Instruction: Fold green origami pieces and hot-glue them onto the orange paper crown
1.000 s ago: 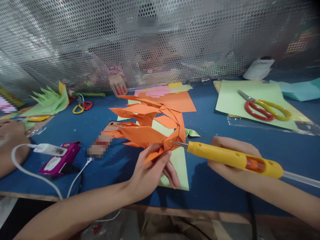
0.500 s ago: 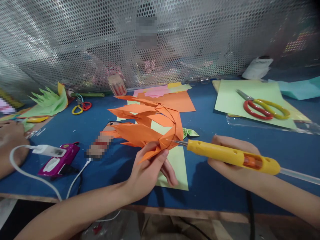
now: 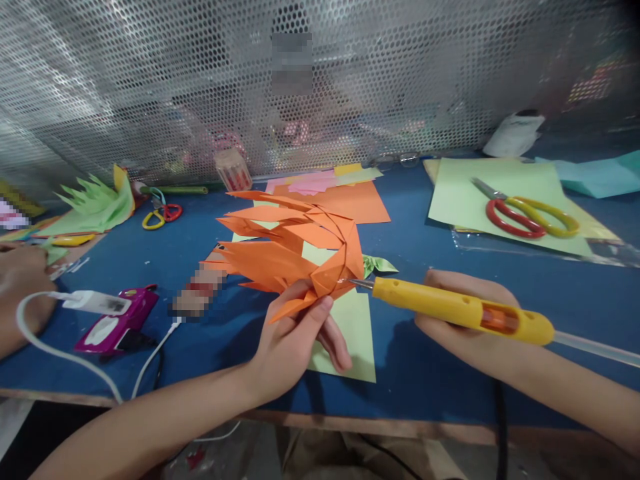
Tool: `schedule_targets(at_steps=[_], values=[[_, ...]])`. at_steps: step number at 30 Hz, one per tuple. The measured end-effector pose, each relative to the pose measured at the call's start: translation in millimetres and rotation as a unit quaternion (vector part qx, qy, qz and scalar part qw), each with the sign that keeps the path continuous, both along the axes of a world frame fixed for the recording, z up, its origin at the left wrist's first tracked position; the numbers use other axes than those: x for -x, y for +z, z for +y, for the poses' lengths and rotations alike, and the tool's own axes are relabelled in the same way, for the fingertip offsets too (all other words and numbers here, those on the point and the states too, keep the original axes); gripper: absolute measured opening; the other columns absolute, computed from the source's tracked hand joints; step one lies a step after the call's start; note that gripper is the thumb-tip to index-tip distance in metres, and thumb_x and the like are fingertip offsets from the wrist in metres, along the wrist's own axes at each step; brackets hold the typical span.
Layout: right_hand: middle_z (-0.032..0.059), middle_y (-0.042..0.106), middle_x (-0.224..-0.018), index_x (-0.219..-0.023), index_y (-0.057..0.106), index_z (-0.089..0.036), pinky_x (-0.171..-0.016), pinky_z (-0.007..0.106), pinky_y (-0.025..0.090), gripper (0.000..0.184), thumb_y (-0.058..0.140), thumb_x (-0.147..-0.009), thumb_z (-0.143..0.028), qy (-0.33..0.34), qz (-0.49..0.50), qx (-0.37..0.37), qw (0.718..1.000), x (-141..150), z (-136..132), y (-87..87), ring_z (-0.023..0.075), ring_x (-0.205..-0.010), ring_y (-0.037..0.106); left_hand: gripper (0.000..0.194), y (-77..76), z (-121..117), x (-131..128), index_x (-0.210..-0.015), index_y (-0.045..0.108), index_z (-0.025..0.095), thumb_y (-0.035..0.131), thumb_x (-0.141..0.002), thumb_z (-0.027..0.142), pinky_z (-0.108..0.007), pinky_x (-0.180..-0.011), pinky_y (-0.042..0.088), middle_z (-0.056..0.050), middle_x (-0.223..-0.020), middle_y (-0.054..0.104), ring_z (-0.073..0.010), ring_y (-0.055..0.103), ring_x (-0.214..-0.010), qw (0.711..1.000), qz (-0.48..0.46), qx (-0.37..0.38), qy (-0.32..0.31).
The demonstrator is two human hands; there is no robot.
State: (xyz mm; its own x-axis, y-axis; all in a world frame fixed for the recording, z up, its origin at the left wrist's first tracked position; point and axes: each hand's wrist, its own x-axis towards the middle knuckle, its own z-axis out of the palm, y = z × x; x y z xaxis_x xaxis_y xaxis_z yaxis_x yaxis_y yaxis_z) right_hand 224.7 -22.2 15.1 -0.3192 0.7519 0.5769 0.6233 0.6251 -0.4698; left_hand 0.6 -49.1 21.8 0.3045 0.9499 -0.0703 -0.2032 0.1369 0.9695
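Shifted slightly left: orange folded paper point(image 3: 290, 263), pinched in left hand point(image 3: 293, 333) above blue table point(image 3: 410, 227). Yellow glue gun point(image 3: 430, 303) clasped in right hand point(image 3: 465, 340), nozzle point(image 3: 363, 285) by paper. Phone point(image 3: 200, 292) blurred over. Clear box point(image 3: 231, 168) behind holds red pieces point(image 3: 241, 179).

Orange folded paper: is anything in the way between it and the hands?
Nothing visible blocks the left hand, which holds the orange folded paper. Between the paper and the right hand is just its yellow tool.
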Motion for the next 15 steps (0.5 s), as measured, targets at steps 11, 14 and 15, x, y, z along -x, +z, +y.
schedule_targets(at_steps=[11,14,15], values=[[-0.0075,0.042,-0.048,-0.058,0.038,-0.023,-0.038,0.019,0.031,0.022,0.054,-0.072,-0.018,0.001,-0.002,-0.018,1.0,-0.4,-1.9,1.4,0.007,-0.04,0.04,0.022,3.9,1.1,-3.9,-0.095,0.051,0.013,0.054,-0.092,0.035,-0.018,-0.045,0.052,0.001,-0.047,0.065,-0.0107,0.058,-0.038,1.0,0.008,0.015,-0.006],[-0.0073,0.042,-0.049,-0.059,0.037,-0.024,-0.039,0.021,0.031,0.023,0.054,-0.074,-0.019,0.005,-0.006,-0.019,1.0,0.4,-2.8,1.6,0.0079,-0.041,0.04,0.025,4.0,0.2,-5.3,-0.097,0.051,0.013,0.056,-0.09,0.036,-0.019,-0.044,0.052,0.001,-0.047,0.065,-0.0114,0.058,-0.037,1.0,0.009,0.015,-0.009],[-0.0071,0.043,-0.049,-0.06,0.037,-0.024,-0.039,0.021,0.031,0.022,0.054,-0.074,-0.019,0.005,-0.007,-0.017,1.0,0.7,-3.2,1.8,0.0083,-0.041,0.04,0.025,3.7,-0.1,-5.6,-0.097,0.051,0.013,0.056,-0.09,0.036,-0.019,-0.044,0.052,0.001,-0.047,0.065,-0.0115,0.058,-0.037,1.0,0.008,0.015,-0.011]])
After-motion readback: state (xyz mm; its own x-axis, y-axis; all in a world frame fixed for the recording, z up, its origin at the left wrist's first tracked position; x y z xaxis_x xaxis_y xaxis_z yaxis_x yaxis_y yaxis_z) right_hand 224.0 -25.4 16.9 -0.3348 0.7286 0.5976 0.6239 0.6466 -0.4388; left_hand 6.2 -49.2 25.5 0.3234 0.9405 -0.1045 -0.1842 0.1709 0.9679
